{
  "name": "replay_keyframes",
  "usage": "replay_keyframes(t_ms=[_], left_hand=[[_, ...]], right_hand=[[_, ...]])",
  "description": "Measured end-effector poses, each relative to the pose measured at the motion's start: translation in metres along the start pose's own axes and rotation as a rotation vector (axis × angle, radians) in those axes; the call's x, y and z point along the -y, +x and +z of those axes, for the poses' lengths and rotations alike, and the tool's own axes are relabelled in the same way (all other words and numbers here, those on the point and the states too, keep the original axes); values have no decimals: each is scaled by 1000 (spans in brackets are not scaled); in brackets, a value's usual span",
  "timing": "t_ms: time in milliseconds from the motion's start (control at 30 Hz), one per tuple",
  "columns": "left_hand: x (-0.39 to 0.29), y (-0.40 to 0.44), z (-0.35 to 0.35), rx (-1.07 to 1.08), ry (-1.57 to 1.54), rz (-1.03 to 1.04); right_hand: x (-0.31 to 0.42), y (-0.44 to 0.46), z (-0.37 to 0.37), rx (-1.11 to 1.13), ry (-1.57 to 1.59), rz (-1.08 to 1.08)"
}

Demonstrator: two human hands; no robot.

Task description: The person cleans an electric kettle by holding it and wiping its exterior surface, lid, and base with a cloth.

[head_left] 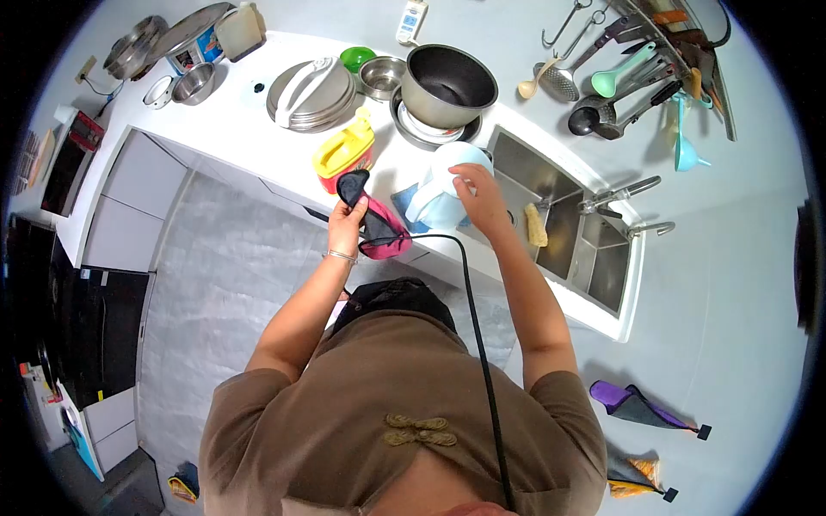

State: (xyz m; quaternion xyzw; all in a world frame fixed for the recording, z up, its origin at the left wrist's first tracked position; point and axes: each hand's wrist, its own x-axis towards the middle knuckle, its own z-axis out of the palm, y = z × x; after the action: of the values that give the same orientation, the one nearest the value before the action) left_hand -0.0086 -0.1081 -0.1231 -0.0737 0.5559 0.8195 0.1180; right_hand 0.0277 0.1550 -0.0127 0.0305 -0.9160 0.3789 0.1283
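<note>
My left hand (345,225) grips a pink and dark grey fabric item (383,228) that looks like a pouch or mitt, with its black end folded up by the fingers. The item hangs just off the counter edge. My right hand (479,196) is at the top of a light blue jug (434,206), its fingers curled in a pinch at the lid. The jug stands on a blue cloth (402,199), its handle toward my left. Close by my left hand stands a yellow and red plastic container (344,150).
Behind the jug, a dark pot (452,86) sits on other dishes. Stacked lids or plates (311,95) are farther left. To the right, a steel sink (551,185) holds a yellowish sponge-like piece (536,225) by the faucet (619,196). Utensils (615,86) hang on the wall.
</note>
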Motion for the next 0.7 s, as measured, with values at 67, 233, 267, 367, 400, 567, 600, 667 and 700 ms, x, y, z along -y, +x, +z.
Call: replay_keyframes(t_ms=[67, 233, 267, 367, 400, 567, 600, 667, 700], left_hand=[[0, 4, 4, 1, -26, -66], [0, -11, 57, 211, -3, -82], [2, -11, 62, 257, 51, -110], [8, -3, 80, 304, 71, -81], [-3, -3, 85, 319, -41, -132], [-8, 58, 101, 358, -280, -75], [-18, 61, 110, 402, -361, -161], [1, 84, 123, 542, -247, -178], [35, 108, 126, 586, -104, -171]], right_hand=[[-10, 0, 6, -93, -189, -29], [-37, 0, 24, -305, -670, -24], [-45, 0, 28, -307, -622, -46], [-49, 3, 29, -299, -542, -79], [-48, 1, 30, -296, -506, -79], [-44, 0, 29, -278, -477, -61], [-43, 0, 28, -271, -475, -56], [-42, -3, 28, -266, -478, -41], [-42, -1, 27, -261, -478, -28]])
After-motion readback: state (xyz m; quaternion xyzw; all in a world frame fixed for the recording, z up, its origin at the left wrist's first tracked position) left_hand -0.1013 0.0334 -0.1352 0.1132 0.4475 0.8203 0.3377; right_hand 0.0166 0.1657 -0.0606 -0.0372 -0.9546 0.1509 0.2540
